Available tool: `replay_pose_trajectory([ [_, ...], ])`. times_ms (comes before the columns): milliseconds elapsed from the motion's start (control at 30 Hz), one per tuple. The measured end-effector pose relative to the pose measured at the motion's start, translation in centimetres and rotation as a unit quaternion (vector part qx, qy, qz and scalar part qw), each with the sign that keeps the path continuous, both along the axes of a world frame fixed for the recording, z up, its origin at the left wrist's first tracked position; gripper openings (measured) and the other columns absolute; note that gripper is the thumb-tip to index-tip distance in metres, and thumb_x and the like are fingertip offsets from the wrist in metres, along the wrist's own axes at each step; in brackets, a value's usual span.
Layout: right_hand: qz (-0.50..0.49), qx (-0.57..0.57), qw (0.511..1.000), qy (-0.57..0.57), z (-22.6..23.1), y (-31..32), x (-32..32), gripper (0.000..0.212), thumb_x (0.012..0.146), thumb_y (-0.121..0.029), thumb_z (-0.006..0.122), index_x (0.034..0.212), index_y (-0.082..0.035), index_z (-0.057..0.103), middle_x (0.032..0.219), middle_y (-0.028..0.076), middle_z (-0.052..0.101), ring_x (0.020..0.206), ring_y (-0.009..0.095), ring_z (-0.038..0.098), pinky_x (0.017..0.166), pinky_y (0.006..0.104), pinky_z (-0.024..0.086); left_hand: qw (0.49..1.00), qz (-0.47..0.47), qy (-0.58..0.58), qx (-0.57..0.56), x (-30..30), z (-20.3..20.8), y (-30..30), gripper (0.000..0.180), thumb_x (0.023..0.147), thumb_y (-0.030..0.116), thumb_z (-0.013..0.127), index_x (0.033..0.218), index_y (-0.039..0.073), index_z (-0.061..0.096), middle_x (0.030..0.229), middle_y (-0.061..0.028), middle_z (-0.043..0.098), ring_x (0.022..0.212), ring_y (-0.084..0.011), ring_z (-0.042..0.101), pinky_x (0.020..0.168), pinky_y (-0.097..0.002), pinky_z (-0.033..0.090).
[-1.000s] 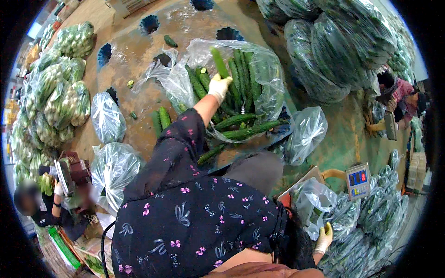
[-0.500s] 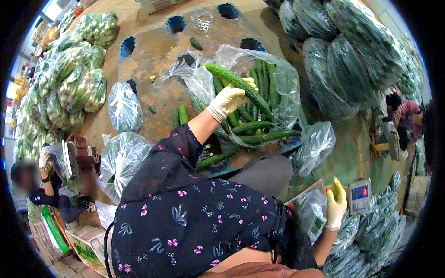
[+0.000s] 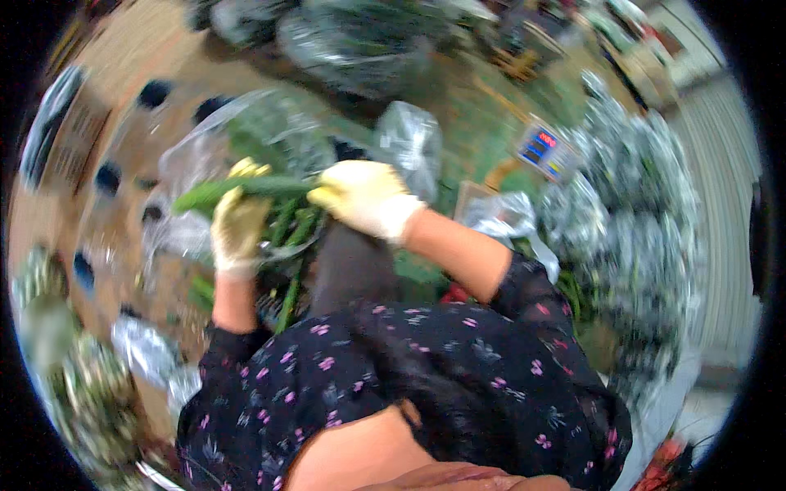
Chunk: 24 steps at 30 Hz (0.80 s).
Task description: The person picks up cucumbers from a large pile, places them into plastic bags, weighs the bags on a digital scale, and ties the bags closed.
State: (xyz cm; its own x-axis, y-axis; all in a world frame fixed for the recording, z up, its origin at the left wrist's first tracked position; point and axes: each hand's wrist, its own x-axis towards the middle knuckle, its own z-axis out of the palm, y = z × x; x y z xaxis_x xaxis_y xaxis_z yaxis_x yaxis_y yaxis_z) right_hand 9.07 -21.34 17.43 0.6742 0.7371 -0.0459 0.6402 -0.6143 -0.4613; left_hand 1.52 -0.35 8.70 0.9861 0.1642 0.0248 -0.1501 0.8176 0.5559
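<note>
at the far left, bags of pale produce blur together, with a small clear bag near them. next comes the left hand, gloved, its fingers closed round a long green cucumber, thumb in front and fingertips behind. the cucumber lies almost level, above the open plastic bag of other cucumbers. at its right end is the gloved right hand, fingers curled; whether they pinch it, i can't tell through the blur. i'd judge the step in hand to be handling this one cucumber between both hands; the next move calls for one sure grip before the other loosens. farther right sit a clear bag, a scale display and wrapped green bundles.
</note>
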Motion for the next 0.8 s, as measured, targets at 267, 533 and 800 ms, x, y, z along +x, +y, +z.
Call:
replay_pose_trajectory([
  [267,-0.076,0.479,0.69,0.538,-2.6,2.4,-2.6,0.018,0.09,-0.021,0.057,0.089,-0.003,0.059,0.078,0.006,0.065,0.06,0.01,0.057,0.053,0.0226,0.045,0.964,-0.083,-0.037,-0.249,-0.3,-1.7,1.8,0.036,0.09,0.013,0.054,0.122,-0.004,0.049,0.124,-0.0193,0.052,0.117,-0.03,0.049,0.102,-0.0456,0.039],
  [533,-0.011,0.592,0.359,0.722,-2.6,5.9,-2.7,0.012,0.088,-0.017,0.054,0.082,-0.008,0.059,0.068,0.007,0.06,0.053,0.015,0.055,0.048,0.0259,0.044,0.969,-0.132,-0.146,-0.148,0.8,0.7,4.4,0.048,0.088,0.015,0.053,0.131,-0.001,0.042,0.133,-0.0133,0.048,0.122,-0.0245,0.044,0.104,-0.0423,0.034],
  [800,-0.185,0.621,0.707,0.283,-2.7,-0.3,2.5,0.021,0.088,-0.023,0.056,0.084,-0.004,0.064,0.064,0.002,0.057,0.054,0.009,0.051,0.05,0.0243,0.042,0.994,-0.033,-0.093,-0.044,1.3,4.8,-2.0,0.047,0.087,0.004,0.053,0.131,-0.005,0.039,0.134,-0.0176,0.044,0.13,-0.032,0.035,0.111,-0.049,0.026],
])
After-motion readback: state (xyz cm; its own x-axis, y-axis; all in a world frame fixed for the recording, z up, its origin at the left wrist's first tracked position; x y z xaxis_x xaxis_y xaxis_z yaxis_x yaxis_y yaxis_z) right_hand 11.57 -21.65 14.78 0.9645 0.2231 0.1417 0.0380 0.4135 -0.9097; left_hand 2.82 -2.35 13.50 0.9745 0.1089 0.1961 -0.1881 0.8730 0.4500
